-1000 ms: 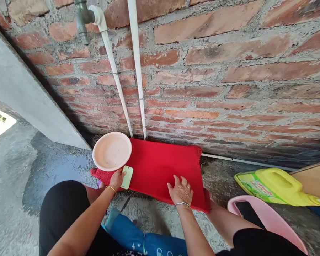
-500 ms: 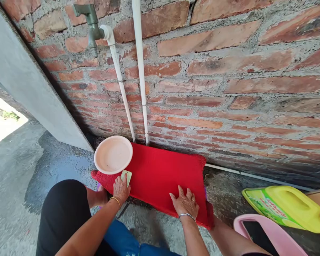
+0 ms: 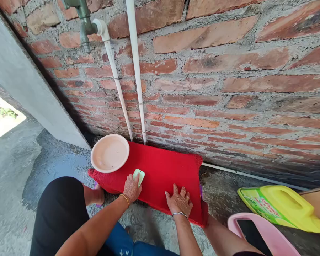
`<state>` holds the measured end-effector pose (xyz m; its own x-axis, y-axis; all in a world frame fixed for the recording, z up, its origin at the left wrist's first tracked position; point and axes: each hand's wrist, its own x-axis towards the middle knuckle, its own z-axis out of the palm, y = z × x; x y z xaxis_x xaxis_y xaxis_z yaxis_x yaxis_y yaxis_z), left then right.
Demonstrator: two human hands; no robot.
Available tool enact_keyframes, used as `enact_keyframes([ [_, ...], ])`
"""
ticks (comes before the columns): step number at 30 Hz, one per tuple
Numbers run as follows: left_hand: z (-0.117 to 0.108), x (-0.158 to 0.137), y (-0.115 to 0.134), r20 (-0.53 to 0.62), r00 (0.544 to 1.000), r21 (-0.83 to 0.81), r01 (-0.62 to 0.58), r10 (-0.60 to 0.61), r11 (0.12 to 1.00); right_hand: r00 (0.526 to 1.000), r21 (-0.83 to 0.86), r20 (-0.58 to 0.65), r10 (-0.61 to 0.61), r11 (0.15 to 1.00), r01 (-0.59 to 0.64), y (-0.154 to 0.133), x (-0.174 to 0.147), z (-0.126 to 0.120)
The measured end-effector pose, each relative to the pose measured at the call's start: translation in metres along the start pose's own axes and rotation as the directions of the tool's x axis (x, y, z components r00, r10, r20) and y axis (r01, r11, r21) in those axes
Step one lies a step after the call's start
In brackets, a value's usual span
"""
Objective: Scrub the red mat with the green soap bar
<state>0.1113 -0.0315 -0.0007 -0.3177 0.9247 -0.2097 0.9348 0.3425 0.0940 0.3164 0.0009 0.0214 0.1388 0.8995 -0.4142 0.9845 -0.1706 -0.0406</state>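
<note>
My left hand grips a pale green scrub brush with a small hole at its far end. The brush rests on a red cloth, and its underside is hidden. Fingers spread, my right hand lies flat on the same cloth, farther right. The cloth is spread over a low support that I cannot make out, and its edges hang down. A pale pink basin sits on the cloth's left end, up and left of my left hand.
Behind the cloth stands a brick wall with white pipes and a tap. A grey slab leans at the left. To the right are a yellow detergent jug and a pink tub with a phone on it.
My left hand has slid the brush rightward over the cloth, away from the basin. My right hand stays flat on the cloth. The view has shifted slightly.
</note>
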Motion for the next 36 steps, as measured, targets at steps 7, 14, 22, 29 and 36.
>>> enact_keyframes([
  [7, -0.013, 0.010, -0.005, -0.050, 0.957, -0.042, 0.285, -0.287, 0.957, 1.000, -0.025, -0.028, -0.002, 1.000, 0.001, -0.001, 0.000, 0.002],
  [14, 0.009, -0.020, 0.045, 0.127, 0.988, -0.120, -0.078, 0.093, 0.990, 1.000, -0.027, -0.026, -0.001, 1.000, 0.000, 0.001, 0.005, 0.010],
  [22, -0.012, -0.027, -0.047, -0.071, 0.919, -0.082, 0.382, -0.388, 0.920, 1.000, -0.005, -0.012, 0.004, 1.000, -0.004, -0.002, 0.001, 0.003],
  [29, 0.025, -0.059, 0.001, 0.115, 0.993, -0.072, 0.020, -0.012, 0.997, 1.000, -0.008, -0.006, 0.013, 1.000, -0.013, -0.003, 0.000, 0.002],
  [36, -0.001, -0.031, -0.010, 0.009, 0.988, -0.127, 0.151, -0.151, 0.980, 1.000, -0.005, -0.013, 0.009, 1.000, -0.009, -0.002, 0.002, 0.006],
])
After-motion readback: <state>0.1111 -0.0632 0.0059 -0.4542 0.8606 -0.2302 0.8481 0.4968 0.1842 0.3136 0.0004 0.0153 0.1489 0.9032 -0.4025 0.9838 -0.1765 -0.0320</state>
